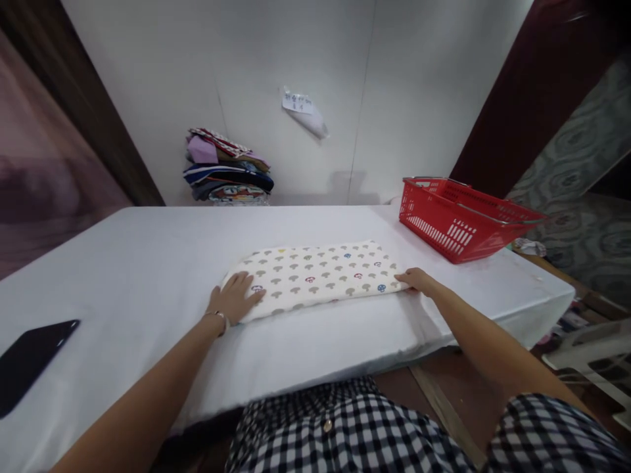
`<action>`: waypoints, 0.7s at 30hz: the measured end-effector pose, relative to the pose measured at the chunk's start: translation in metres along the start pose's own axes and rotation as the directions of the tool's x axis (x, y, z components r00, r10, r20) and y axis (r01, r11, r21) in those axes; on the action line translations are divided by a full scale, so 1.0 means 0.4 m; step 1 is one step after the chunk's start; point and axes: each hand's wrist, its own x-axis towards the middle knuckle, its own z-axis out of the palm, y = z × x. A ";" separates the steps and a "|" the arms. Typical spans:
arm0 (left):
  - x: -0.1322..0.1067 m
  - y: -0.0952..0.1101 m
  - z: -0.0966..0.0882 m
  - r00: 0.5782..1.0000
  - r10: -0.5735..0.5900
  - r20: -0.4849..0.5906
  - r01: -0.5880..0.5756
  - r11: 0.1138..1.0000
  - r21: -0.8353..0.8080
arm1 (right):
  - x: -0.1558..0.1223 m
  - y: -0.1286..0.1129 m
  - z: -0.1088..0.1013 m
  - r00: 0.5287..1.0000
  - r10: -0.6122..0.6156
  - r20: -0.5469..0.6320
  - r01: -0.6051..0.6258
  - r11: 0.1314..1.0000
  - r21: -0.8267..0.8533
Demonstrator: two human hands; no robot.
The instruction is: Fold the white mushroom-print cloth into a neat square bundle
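Observation:
A folded cream cloth with small mushroom prints (315,276) lies flat on the white table (148,276), near its front edge. My left hand (235,297) rests palm down on the cloth's left end, fingers stretched out. My right hand (417,279) touches the cloth's right end, fingers lying flat at the edge. Neither hand grips anything.
A red plastic basket (458,220) stands at the table's right back corner. A stack of folded clothes (227,167) sits by the wall behind the table. A black phone (29,361) lies at the left. A white plastic chair (591,361) stands to the right below.

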 end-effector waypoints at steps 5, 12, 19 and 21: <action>-0.012 0.007 -0.012 0.999 0.011 -0.034 -0.011 1.000 -0.017 | -0.024 -0.030 0.021 0.957 -0.255 -0.140 0.175 0.889 -0.424; -0.093 0.144 -0.019 0.878 0.429 -0.214 -0.420 0.903 0.087 | -0.146 -0.125 0.188 0.477 -0.836 0.272 0.861 0.381 -0.338; -0.098 0.184 0.036 0.849 0.526 -0.055 -0.525 0.850 0.031 | -0.172 -0.139 0.261 0.391 -0.777 0.493 0.912 0.254 -0.323; -0.093 0.175 0.035 0.842 0.538 -0.045 -0.538 0.843 0.006 | -0.172 -0.144 0.256 0.400 -0.759 0.514 0.911 0.268 -0.313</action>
